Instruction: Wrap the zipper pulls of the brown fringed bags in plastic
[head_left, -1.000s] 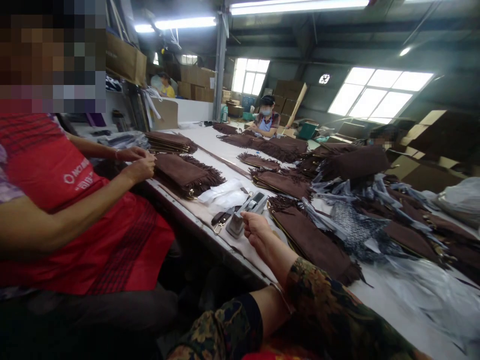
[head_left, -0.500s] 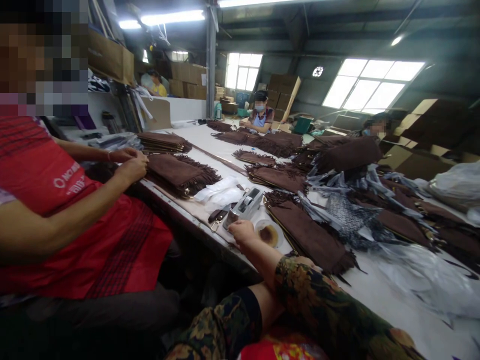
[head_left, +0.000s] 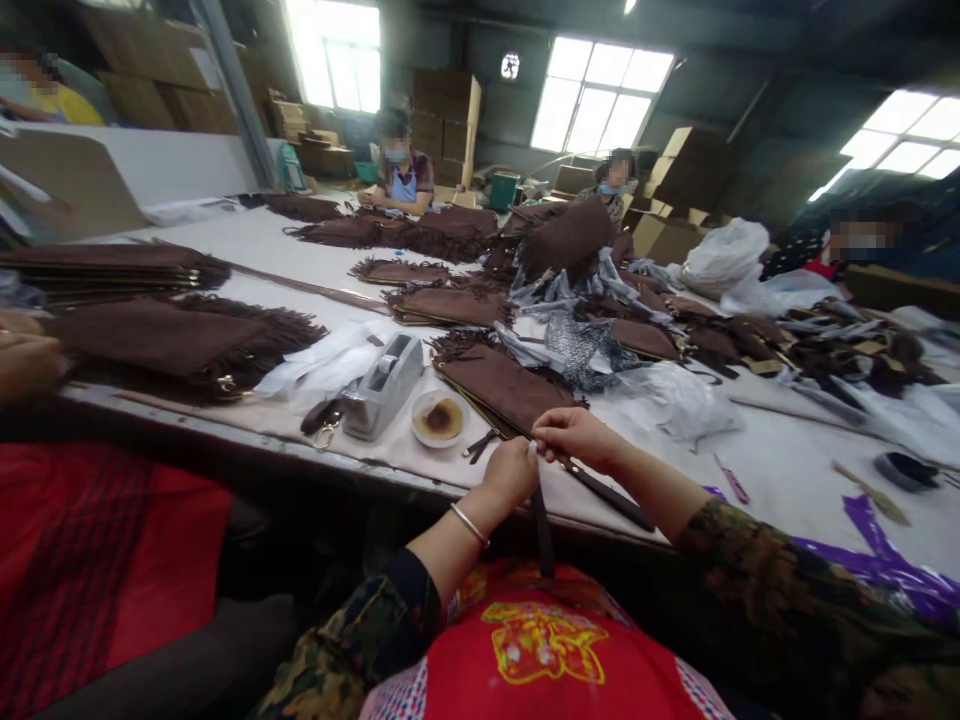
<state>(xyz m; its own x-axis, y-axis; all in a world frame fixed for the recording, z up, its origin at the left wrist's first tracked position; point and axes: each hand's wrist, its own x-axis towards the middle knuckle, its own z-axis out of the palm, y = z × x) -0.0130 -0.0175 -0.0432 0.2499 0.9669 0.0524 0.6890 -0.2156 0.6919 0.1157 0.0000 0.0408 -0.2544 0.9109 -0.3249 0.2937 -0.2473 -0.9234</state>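
Observation:
My left hand (head_left: pixel 511 472) and my right hand (head_left: pixel 576 437) meet at the table's front edge, fingers closed in pinches. A dark brown strap (head_left: pixel 541 530) hangs from between them toward my lap. A tiny pale bit shows at the fingertips, too small to name. Another dark strap length (head_left: pixel 611 495) lies below my right wrist; whether it joins the hanging part is hidden. Just behind the hands lies a brown fringed bag (head_left: pixel 510 385) with a gold zip edge. To the left are a white dish (head_left: pixel 441 420) with a brown stain and a grey tape dispenser (head_left: pixel 384 388).
A stack of brown fringed bags (head_left: pixel 165 340) lies to the left, beside a co-worker's hand (head_left: pixel 26 358). Clear plastic wrapping (head_left: pixel 667 405), a purple plastic strip (head_left: pixel 885 560) and a small pink-handled tool (head_left: pixel 733 480) lie right. Other people sit across the table.
My right hand has left the tape dispenser and come back right to meet my left hand. The view has turned right and tilted down. The co-worker is now mostly out of view.

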